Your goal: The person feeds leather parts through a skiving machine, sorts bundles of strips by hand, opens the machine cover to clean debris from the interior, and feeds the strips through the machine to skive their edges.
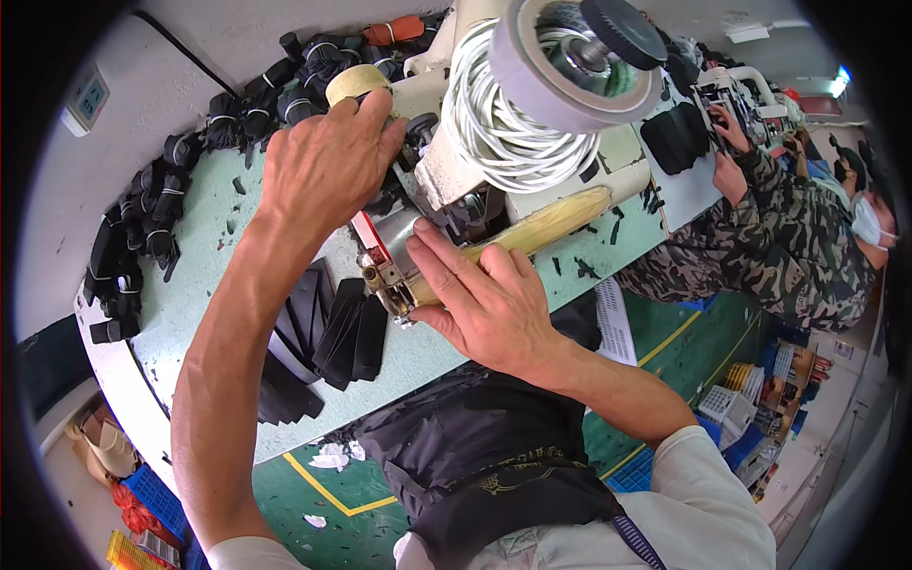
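My left hand (323, 161) reaches across the pale green table (209, 237), fingers resting on a roll of tan tape (356, 84) beside the white machine (475, 133). My right hand (480, 294) lies flat, fingers together, on a tape-wrapped tan lever (560, 220) next to a small brass cutter head (385, 275). A fan of flat black strap pieces (328, 332) lies just left of the cutter. Whether a strap is under my right fingers is hidden.
Bundles of tied black straps (157, 204) line the table's far left edge. A coil of white cord (503, 123) hangs on the machine. A seated person in camouflage clothing (779, 247) works at the right. Coloured crates (152, 499) stand on the green floor.
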Demonstrator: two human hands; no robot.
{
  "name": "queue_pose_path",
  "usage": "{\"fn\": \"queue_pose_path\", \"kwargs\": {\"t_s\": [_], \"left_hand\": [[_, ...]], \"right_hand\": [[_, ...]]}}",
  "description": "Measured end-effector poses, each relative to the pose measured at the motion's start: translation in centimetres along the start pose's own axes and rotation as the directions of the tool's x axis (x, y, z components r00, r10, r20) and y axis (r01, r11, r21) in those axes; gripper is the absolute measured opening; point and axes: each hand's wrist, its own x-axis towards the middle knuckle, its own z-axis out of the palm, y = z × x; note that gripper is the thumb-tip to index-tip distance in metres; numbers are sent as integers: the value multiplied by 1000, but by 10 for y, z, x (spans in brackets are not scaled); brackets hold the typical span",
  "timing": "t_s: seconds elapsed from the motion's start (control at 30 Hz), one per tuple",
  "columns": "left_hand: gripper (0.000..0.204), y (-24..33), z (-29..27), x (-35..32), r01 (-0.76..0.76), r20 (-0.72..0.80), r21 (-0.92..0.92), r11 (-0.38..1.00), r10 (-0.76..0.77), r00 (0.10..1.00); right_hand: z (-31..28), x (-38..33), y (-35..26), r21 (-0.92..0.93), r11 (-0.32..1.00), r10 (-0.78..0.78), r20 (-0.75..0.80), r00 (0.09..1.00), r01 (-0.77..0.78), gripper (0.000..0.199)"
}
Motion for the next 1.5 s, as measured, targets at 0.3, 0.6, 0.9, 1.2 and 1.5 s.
{"fn": "queue_pose_path", "kwargs": {"t_s": [0.3,0.6,0.9,1.2,1.5], "left_hand": [[36,-1,-1,2,-7,-25,-19,1000,6,1000],[47,5,-1,3,79,0,-24,997,-79,997],[49,10,-3,6,168,37,-8,986,-168,985],[38,3,-6,7,70,59,-47,996,-67,996],[29,8,18,-93,503,47,-637,584,-622,781]], "right_hand": [[2,0,2,-6,1000,-7,-4,1000,7,59],[0,2,4,23,1000,7,21,1000,-7,61],[-1,4,5,34,999,29,54,998,-31,61],[-2,3,2,52,998,27,22,999,-28,61],[-22,-75,30,493,541,708,171,685,-682,32]]}}
